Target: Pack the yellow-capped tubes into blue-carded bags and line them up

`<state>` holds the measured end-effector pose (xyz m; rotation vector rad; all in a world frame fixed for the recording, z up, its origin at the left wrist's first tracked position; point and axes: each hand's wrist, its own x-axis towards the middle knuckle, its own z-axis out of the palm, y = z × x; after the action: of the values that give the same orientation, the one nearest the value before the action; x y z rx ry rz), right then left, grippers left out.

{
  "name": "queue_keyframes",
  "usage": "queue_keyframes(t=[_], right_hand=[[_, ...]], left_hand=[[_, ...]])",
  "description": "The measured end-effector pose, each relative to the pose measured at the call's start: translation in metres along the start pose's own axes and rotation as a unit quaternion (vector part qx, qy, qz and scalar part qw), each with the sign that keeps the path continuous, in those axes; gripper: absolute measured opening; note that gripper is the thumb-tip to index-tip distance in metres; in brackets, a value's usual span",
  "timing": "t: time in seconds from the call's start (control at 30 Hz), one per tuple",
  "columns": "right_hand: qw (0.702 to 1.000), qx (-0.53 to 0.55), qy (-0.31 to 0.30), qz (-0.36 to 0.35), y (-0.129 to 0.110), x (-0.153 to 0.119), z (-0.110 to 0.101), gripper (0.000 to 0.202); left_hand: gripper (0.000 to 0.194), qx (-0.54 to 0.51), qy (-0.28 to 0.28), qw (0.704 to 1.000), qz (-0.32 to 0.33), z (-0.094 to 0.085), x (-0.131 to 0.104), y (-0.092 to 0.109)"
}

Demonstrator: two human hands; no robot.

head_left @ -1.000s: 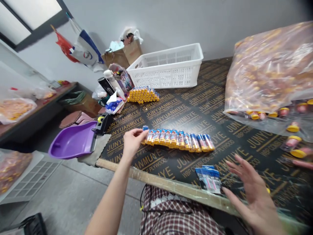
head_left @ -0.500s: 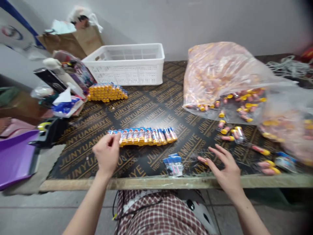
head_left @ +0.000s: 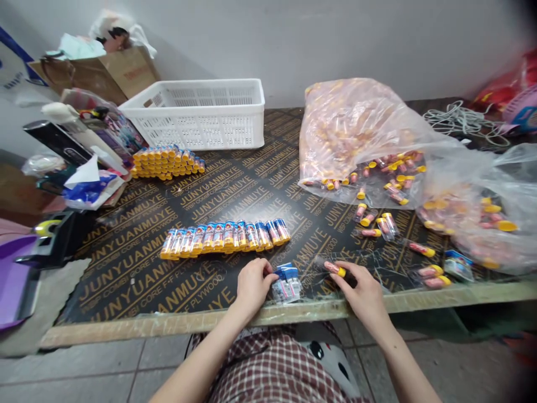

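Observation:
My left hand (head_left: pixel 254 286) is closed, thumb and forefinger pinched at the left edge of a small pile of flat blue-and-clear printed plastic sleeves (head_left: pixel 289 284) near the table's front edge. Between the thumb and fingers of my right hand (head_left: pixel 361 288) is a small pinkish tube with a yellow cap (head_left: pixel 333 268), its clear end pointing left. Beyond my left hand, a row of similar tubes with blue printed sleeves (head_left: pixel 229 237) lies side by side, yellow ends toward me. Several loose yellow-capped tubes (head_left: pixel 388 225) lie past my right hand.
A large clear plastic bag (head_left: pixel 348 123) of tubes spills open at the back right. At the back left are a white basket (head_left: pixel 201 131) and stacked tubes (head_left: pixel 165 162). A purple dustpan (head_left: pixel 14 280) sits left. White cable (head_left: pixel 465 120) is coiled far right.
My left hand has moved right, from the row of tubes to the pile of sleeves. My right hand has closed on the yellow-capped tube. The view has shifted slightly right.

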<state>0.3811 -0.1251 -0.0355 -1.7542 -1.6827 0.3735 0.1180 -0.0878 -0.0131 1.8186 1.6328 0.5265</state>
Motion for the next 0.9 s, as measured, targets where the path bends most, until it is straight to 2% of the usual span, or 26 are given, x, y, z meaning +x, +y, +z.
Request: queue_keyframes(t=[0.17,0.27,0.33,0.47,0.57,0.63,0.73,0.9], right_hand=[[0.99,0.131,0.009,0.054,-0.032,-0.003,0.001,0.029],[0.973,0.219,0.025,0.064,-0.05,-0.006,0.003,0.025],[0.959,0.275,0.021,0.07,-0.061,-0.01,0.004,0.023],[0.94,0.336,-0.011,0.057,-0.079,-0.018,0.003,0.019],[0.945,0.325,-0.004,0.039,-0.089,-0.024,0.002,0.018],[0.954,0.3,0.004,0.024,-0.093,-0.028,0.002,0.02],[0.966,0.257,0.008,-0.002,-0.095,-0.032,0.004,0.024],[0.974,0.217,0.023,-0.058,-0.096,-0.037,0.009,0.033]], left_hand=[[0.012,-0.042,0.031,0.999,0.011,0.003,-0.005,0.003],[0.012,-0.15,0.025,0.988,-0.014,0.002,-0.006,0.004],[0.015,-0.266,0.014,0.963,-0.052,-0.001,-0.006,0.005],[0.027,-0.47,0.011,0.872,-0.14,-0.01,-0.008,0.009],[0.04,-0.555,0.008,0.811,-0.186,-0.017,-0.009,0.015],[0.04,-0.589,0.011,0.781,-0.208,-0.02,-0.009,0.017],[0.031,-0.617,0.034,0.751,-0.23,-0.021,-0.009,0.019],[0.033,-0.635,0.074,0.727,-0.249,-0.022,-0.008,0.018]])
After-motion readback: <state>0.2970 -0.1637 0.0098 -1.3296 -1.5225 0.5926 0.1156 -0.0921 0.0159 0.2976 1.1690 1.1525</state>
